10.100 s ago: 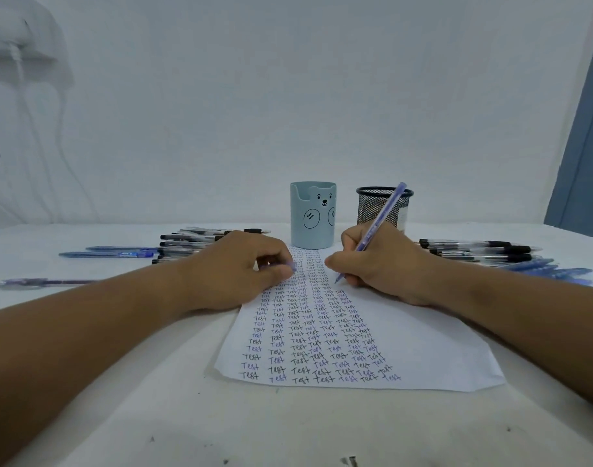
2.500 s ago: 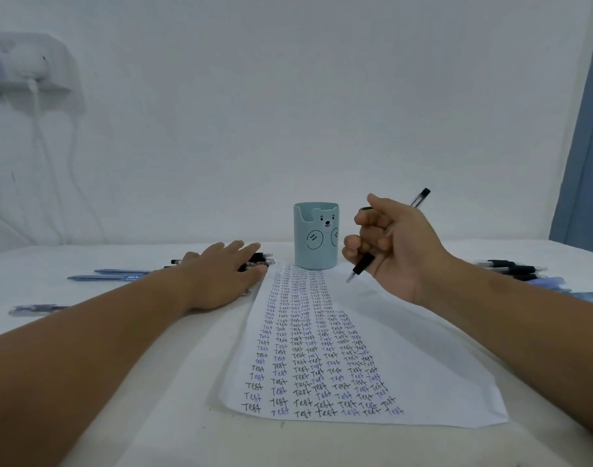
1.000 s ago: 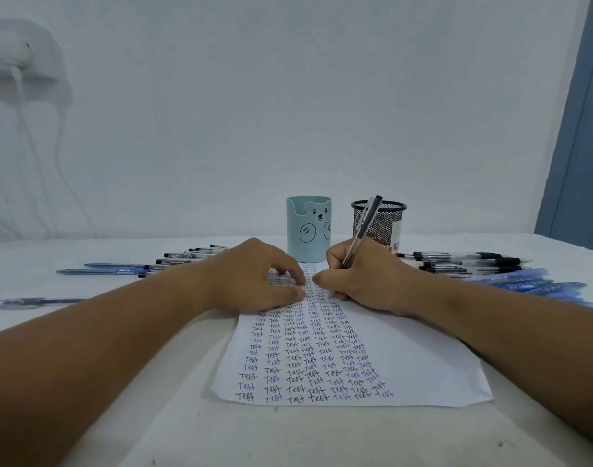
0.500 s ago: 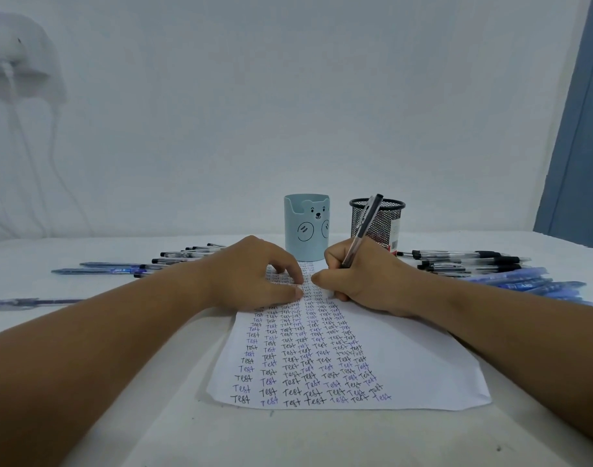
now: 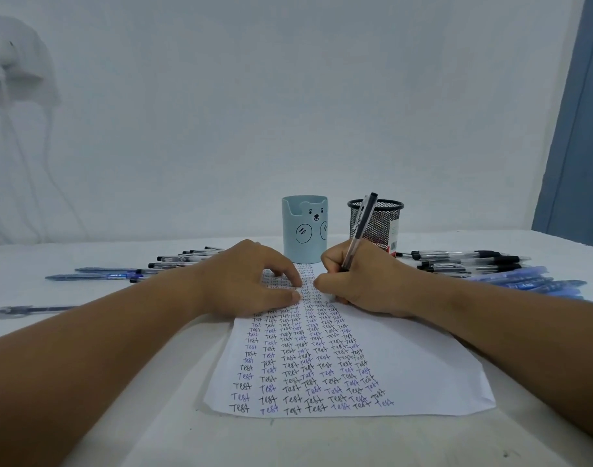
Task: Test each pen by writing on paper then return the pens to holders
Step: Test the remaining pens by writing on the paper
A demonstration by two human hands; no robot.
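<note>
A white sheet of paper lies in front of me, filled with columns of the word "Test" in black and blue ink. My right hand grips a black-capped clear pen upright, its tip hidden behind my fingers at the paper's far end. My left hand rests on the paper's far left part, fingertips pressing it down. Behind the paper stand a light blue bear-face holder and a black mesh holder.
Black and blue pens lie in a pile at the left and in another at the right. One more pen lies alone at the far left. A white wall rises behind the table; a blue curtain hangs right.
Over ten seconds, a blue pen in my right hand was replaced by a black one, and my left hand returned to the paper. In the last second, both hands barely shifted.
</note>
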